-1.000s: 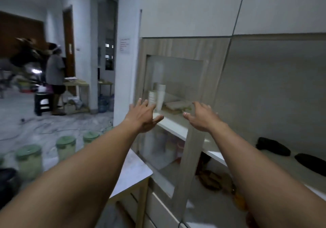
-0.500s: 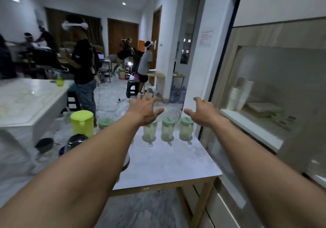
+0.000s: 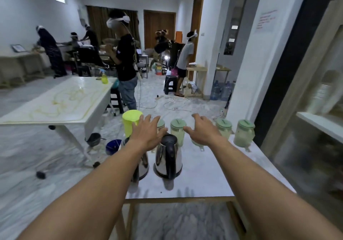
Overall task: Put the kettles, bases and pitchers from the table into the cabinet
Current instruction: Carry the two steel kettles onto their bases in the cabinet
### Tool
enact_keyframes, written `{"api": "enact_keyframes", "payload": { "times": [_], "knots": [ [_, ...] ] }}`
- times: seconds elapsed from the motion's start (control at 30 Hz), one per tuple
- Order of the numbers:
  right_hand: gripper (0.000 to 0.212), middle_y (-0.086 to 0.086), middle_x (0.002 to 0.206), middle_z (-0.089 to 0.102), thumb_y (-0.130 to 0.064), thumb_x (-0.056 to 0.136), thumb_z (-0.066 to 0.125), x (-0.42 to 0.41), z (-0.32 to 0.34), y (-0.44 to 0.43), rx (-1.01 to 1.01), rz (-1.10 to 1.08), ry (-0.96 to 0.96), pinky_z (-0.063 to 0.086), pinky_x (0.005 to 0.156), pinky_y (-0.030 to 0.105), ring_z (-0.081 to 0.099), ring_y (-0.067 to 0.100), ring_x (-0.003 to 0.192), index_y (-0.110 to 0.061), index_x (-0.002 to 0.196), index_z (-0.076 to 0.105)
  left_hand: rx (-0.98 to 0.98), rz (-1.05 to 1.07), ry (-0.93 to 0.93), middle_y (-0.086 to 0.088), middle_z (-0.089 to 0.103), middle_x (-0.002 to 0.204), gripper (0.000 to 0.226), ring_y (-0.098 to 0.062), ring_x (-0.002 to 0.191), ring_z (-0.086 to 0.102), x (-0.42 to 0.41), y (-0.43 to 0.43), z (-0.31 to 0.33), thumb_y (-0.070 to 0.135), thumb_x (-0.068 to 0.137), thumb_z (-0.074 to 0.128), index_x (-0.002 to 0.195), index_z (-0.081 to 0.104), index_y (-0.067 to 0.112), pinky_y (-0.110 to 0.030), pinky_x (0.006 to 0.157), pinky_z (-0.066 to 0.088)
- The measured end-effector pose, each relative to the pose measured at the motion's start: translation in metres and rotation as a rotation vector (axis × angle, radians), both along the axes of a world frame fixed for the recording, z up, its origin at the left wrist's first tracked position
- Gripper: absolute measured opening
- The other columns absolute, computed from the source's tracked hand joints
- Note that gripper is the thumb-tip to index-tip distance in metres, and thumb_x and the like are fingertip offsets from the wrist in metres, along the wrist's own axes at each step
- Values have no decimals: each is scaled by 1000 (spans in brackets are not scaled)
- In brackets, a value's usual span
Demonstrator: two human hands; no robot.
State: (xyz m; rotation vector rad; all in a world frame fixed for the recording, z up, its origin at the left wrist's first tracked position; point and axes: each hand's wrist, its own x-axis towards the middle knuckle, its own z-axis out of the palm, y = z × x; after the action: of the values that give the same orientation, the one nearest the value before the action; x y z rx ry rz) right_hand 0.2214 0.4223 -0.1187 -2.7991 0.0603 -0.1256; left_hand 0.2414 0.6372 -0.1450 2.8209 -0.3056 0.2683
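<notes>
Both my bare arms reach straight out ahead of me, palms down. My left hand [image 3: 147,133] has its fingers spread and empty. My right hand [image 3: 203,131] is level with it, fingers loosely splayed, holding nothing.

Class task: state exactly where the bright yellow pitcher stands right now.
In the head view, the yellow pitcher stands at the table's far left corner, just behind the left hand.

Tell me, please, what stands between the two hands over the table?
In the head view, a green-lidded pitcher shows in the gap between the left hand and the right hand, with the steel kettle just below it.
</notes>
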Motion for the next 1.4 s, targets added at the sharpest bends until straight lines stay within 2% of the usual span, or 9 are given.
{"api": "enact_keyframes", "payload": {
  "times": [0.2, 0.33, 0.53, 0.7, 0.8, 0.97, 1.1, 1.3, 1.4],
  "knots": [
    [71, 16, 152, 43, -56, 96, 51, 24, -54, 52, 33, 52, 91, 44, 105, 55, 43, 39, 137, -16, 152, 32, -78, 75, 47, -11, 29, 159, 66, -32, 147, 23, 10, 48, -55, 59, 96, 40, 152, 31, 24, -54, 115, 27],
    [63, 15, 142, 48, -53, 95, 54, 35, -86, 67, 85, 75, 105, 46, 102, 55, 49, 40, 130, -17, 145, 38, -190, 153, 24, -8, 43, 147, 60, -33, 131, 42, 15, 64, -85, 53, 95, 48, 145, 40, 21, -50, 103, 42],
    [59, 15, 136, 47, -45, 94, 62, 45, -132, 70, 87, 33, 145, 51, 92, 52, 50, 41, 121, -17, 140, 38, -331, 338, 114, -13, 39, 141, 67, -35, 126, 44, 17, 67, -129, 50, 90, 60, 142, 37, 17, -47, 100, 43],
    [65, 11, 127, 55, -40, 90, 70, 48, -174, 68, 258, -99, 132, 51, 87, 47, 56, 38, 118, -18, 140, 35, -635, 495, 295, -8, 53, 126, 71, -31, 110, 56, 22, 63, -164, 58, 76, 73, 125, 39, 19, -44, 87, 49],
    [50, 4, 107, 59, -35, 90, 72, 52, -195, 69, 477, -194, 183, 49, 76, 40, 62, 33, 101, -17, 126, 42, -810, 575, 359, -1, 60, 115, 62, -25, 102, 59, 26, 62, -176, 57, 76, 76, 117, 47, 19, -39, 85, 50],
    [24, 4, 93, 66, -29, 88, 73, 64, -222, 73, 772, -268, 189, 45, 72, 35, 61, 26, 87, -16, 104, 62, -1004, 608, 371, -3, 69, 102, 45, -25, 95, 63, 39, 61, -198, 51, 79, 76, 109, 66, 18, -39, 83, 53],
    [18, 7, 67, 65, -16, 82, 72, 75, -234, 79, 992, -340, 181, 44, 64, 35, 58, 25, 66, 1, 86, 67, -1105, 606, 340, -4, 72, 90, 30, -24, 91, 67, 53, 56, -211, 42, 81, 74, 95, 70, 16, -36, 77, 53],
    [16, 10, 61, 56, -15, 78, 69, 88, -245, 91, 1017, -470, 37, 40, 58, 35, 51, 27, 59, -8, 67, 59, -1098, 633, 219, -1, 61, 70, 22, -21, 70, 60, 65, 49, -218, 30, 83, 72, 82, 61, 11, -30, 59, 45],
    [19, 7, 61, 56, -18, 78, 71, 88, -247, 94, 981, -545, -51, 41, 58, 35, 51, 26, 60, -11, 63, 60, -1047, 626, 200, 1, 56, 65, 17, -18, 65, 53, 63, 56, -218, 26, 84, 69, 77, 61, 13, -29, 59, 39]
  ]
}}
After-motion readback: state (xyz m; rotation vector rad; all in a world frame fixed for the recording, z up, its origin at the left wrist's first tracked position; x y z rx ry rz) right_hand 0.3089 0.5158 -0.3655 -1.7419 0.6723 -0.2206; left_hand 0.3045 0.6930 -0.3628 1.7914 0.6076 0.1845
